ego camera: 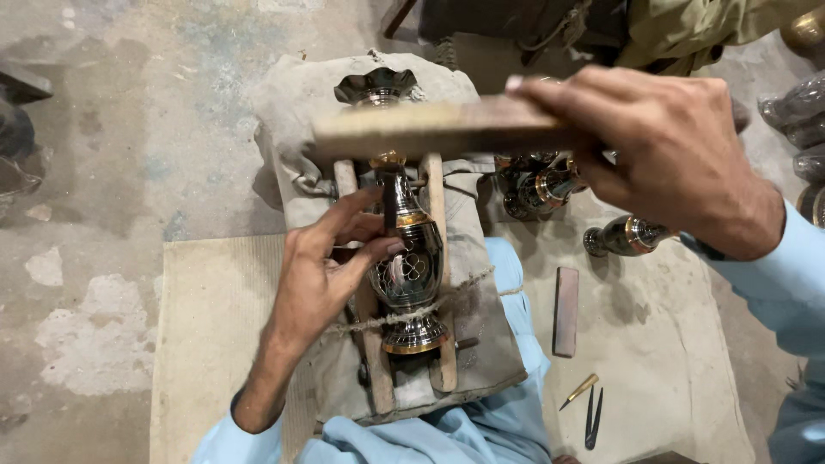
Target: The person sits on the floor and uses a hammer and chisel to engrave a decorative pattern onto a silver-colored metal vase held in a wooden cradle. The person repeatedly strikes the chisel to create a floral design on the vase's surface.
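A dark, engraved metal vase [406,266] with brass bands lies on its side between two wooden rails [436,223] on a cloth-covered cushion [296,103], tied down by twine [468,283]. My left hand [322,275] rests on the vase's neck, thumb and fingers holding a small dark tool [390,202] upright against it. My right hand [666,155] grips a flat wooden stick [430,129] held crosswise above the vase's neck, blurred by motion.
Several similar metal vases [537,189] lie to the right on a beige mat [679,344], one apart [626,235]. A flat rust-brown block [565,311], a brass-tipped tool [580,391] and dark tweezers [593,418] lie there too. Bare concrete floor [129,155] lies left.
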